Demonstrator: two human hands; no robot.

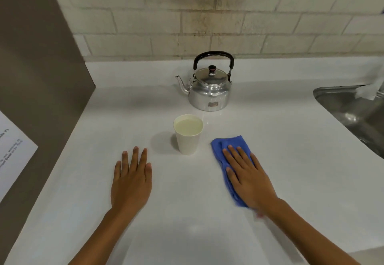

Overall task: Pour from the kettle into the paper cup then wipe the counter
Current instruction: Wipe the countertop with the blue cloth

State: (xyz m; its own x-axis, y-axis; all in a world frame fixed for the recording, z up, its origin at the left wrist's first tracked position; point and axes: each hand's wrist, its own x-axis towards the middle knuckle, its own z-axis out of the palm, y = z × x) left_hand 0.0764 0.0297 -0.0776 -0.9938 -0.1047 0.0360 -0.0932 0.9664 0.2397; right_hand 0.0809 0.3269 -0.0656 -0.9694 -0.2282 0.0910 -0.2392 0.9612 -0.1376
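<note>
Right hand [248, 175]: lying flat, fingers spread, pressing a blue cloth [225, 150] onto the white counter [187, 212]. Left hand [131, 181]: resting flat on bare counter, fingers extended. Paper cup [188, 133]: standing between the hands, filled. Kettle [209, 86]: sitting upright behind the cup, lid on, spout pointing left. Sink [353, 109]: lying at far right.

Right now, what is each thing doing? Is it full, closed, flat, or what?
kettle: upright on the counter, lid on, nobody touching it.
paper cup: upright, filled nearly to the rim.
blue cloth: lying flat, pressed under the right hand.
right hand: open, palm down on the cloth.
left hand: open, flat on the bare counter.
sink: contents unclear.
</note>
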